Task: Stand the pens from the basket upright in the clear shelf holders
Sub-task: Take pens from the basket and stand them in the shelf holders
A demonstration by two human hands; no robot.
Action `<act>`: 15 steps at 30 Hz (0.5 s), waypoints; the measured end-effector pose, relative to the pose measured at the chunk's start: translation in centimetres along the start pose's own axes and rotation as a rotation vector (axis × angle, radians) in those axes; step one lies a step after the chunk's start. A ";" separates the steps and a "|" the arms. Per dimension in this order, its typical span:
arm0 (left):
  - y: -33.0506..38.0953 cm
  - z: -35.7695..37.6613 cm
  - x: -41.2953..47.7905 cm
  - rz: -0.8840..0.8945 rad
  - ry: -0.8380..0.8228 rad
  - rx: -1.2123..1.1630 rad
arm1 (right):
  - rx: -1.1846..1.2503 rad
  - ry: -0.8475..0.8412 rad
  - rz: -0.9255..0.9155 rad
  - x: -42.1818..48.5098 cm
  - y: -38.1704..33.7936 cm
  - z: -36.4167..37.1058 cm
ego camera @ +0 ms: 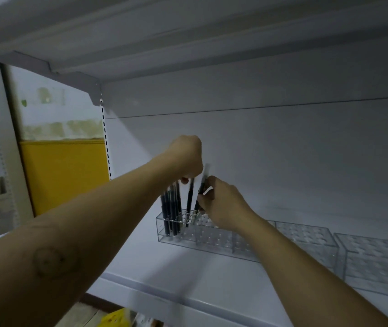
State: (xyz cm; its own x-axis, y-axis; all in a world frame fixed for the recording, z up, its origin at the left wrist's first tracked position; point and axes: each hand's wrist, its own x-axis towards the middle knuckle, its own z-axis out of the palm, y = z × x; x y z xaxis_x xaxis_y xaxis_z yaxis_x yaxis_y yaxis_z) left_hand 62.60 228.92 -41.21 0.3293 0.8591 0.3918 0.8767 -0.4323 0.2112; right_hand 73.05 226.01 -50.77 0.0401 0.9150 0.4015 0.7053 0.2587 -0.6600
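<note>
**Two bare forearms reach across a white shelf to the pen holder**

Nearest the camera, the left forearm (70, 232) crosses from the lower left and the right forearm (294, 267) from the lower right. The right one covers part of the row of holders.

Behind them stands a pale back panel (282, 149), with the underside of an upper shelf (188, 31) overhead. The white shelf (164, 274) carries everything. A yellow panel (65, 175) shows beyond the slotted upright at the left.

Three clear holders sit in a row at the back of the shelf: the left holder (211, 239), a middle holder (306, 237) and a right holder (377, 260), each a grid of holes.

The left hand (185, 156) is curled above the left holder, and its fingertips pinch the top of an upright pen (190, 199) set in a hole. The right hand (223, 204), just beside it, pinches a tilted pen (203, 180) whose lower end reaches the holder top.

A cluster of standing pens (171, 208), all dark, fills the holder's left end.
</note>
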 end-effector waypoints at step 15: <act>-2.7 -0.4 0.8 0.052 -0.015 -0.159 | -0.029 0.037 -0.079 0.1 0.4 0.0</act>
State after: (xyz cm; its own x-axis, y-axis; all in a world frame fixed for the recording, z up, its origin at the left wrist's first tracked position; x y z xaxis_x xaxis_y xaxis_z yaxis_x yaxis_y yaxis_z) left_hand 60.33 230.70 -41.06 0.3792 0.8378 0.3928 0.7919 -0.5134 0.3306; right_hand 73.34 226.21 -51.02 0.0089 0.8798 0.4753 0.7278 0.3202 -0.6065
